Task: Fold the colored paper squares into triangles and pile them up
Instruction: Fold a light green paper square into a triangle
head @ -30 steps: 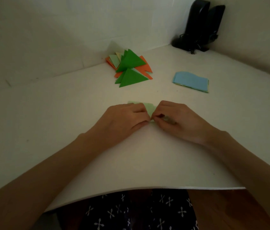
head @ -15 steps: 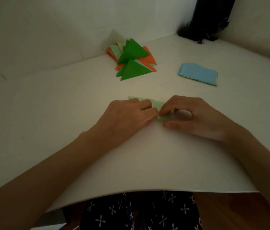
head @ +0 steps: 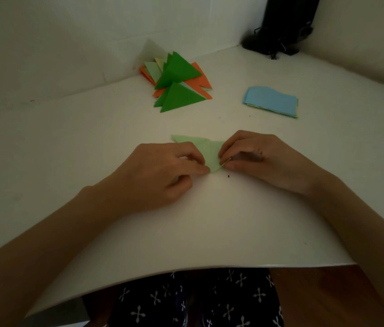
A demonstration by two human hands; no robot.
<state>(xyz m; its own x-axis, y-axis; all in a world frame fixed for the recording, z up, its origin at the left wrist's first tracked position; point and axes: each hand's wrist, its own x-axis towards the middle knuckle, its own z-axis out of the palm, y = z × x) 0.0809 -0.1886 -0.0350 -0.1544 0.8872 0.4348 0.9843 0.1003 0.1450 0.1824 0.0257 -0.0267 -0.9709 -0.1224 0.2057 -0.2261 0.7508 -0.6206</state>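
Both hands pinching a light green paper (head: 210, 153) mid-desk, as I see it from the head camera.

The left hand (head: 162, 171) has its fingers curled onto the sheet's near left side, and the right hand (head: 257, 159) nips its right edge between thumb and fingertips; the paper lies partly folded near the middle of the white desk (head: 92, 138). I see the pile of folded triangles (head: 177, 76), green and orange, at the far edge against the pale wall (head: 68, 43). A stack of blue squares (head: 270, 101) lies towards the far right. A black object (head: 285, 24) with cables stands in the far right corner where two walls meet. The light is dim. Below the desk's near edge I see dark patterned cloth (head: 198, 300) and a brown floor (head: 316, 291).
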